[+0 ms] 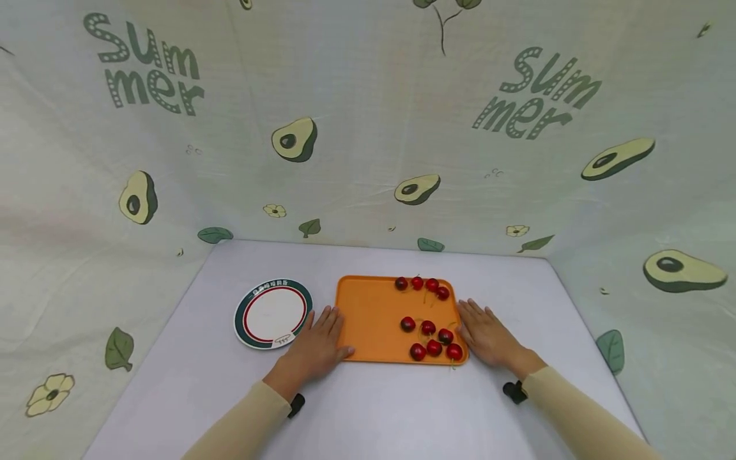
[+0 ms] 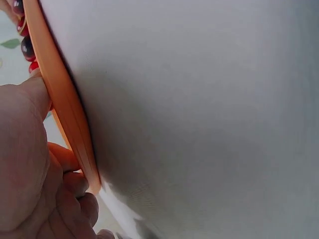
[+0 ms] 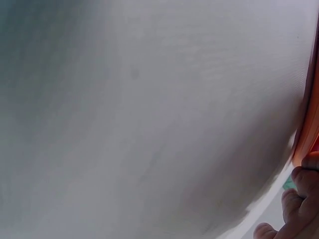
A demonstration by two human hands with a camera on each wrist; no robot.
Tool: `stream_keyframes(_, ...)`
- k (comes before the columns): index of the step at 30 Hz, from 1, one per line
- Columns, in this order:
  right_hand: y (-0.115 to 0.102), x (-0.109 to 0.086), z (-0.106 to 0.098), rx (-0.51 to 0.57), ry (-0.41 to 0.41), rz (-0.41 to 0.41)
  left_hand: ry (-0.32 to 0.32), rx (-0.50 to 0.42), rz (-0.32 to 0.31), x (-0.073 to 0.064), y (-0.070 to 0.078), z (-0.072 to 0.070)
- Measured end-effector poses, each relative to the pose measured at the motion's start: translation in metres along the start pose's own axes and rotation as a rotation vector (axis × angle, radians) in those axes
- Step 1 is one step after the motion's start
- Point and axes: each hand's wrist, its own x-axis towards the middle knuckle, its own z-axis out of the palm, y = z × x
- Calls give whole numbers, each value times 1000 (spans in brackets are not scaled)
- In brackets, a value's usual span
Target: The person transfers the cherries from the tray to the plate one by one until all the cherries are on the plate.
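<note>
An orange tray (image 1: pixel 368 319) lies on the table with several dark red cherries (image 1: pixel 428 328) in its right half, some along the back edge and more toward the front. My left hand (image 1: pixel 316 348) rests at the tray's left edge with fingers extended and its thumb over the front left corner. In the left wrist view that hand (image 2: pixel 30 164) touches the orange rim (image 2: pixel 65 99). At the tray's right edge lies my right hand (image 1: pixel 489 335), fingers extended beside the rim. The right wrist view shows its fingertips (image 3: pixel 299 174) close to the tray's corner.
Left of the tray sits a white plate (image 1: pixel 275 313) with a green and red border, close to my left fingertips. The white table (image 1: pixel 391 415) meets a hanging cloth (image 1: pixel 356 211) printed with avocados and leaves along its back and sides.
</note>
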Motion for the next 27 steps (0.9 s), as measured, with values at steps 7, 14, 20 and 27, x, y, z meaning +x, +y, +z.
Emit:
stream_keyframes(7, 1, 0, 1, -29, 6, -10, 24, -26, 4, 0, -8, -5)
stream_keyframes(14, 1, 0, -2, -50, 11, -21, 137, -195, -132, -8, -71, -32)
stream_keyframes(20, 1, 1, -5, -74, -1, -11, 112, -360, -339, -13, -148, -57)
stream_keyframes(27, -1, 2, -4, -78, -14, 1, 51, -533, -463, -13, -204, -51)
